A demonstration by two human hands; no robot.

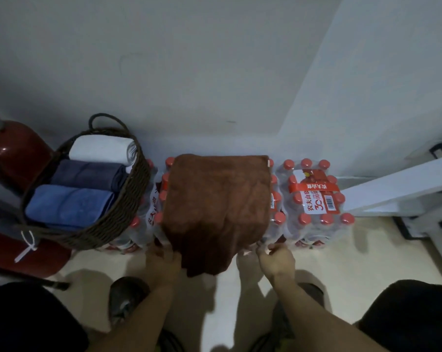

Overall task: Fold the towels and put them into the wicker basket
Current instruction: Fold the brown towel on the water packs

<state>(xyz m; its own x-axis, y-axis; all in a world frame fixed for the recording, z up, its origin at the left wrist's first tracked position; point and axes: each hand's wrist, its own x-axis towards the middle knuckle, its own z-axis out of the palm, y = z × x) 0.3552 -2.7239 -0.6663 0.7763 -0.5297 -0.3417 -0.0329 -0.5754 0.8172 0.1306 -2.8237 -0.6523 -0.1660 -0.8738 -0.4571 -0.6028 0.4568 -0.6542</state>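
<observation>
Gripping the near left edge of the brown towel (217, 199), the left hand (164, 260) has its fingers curled around the cloth where it droops over the front of the bottle packs (314, 199). The right hand (275, 257) sits at the towel's near right side, fingers bent inward with the tips close together just beside the hanging edge; whether it pinches the cloth or only touches it cannot be told. Both forearms reach forward from the bottom of the view.

The towel lies spread flat over the red caps of the middle pack, its far edge close to the wall (189, 72), its near part hanging down toward the floor (316, 270) in a loose fold between the 2 hands.

The basket (118, 214) stands to the left, resting on another pack just beside the towel. It holds 3 folded towels side by side: a white towel (100, 149) farthest back, a grey towel (87, 175) in the middle and a blue towel (70, 205) nearest. A red cylinder (16, 153) stands to the left of the basket.
</observation>
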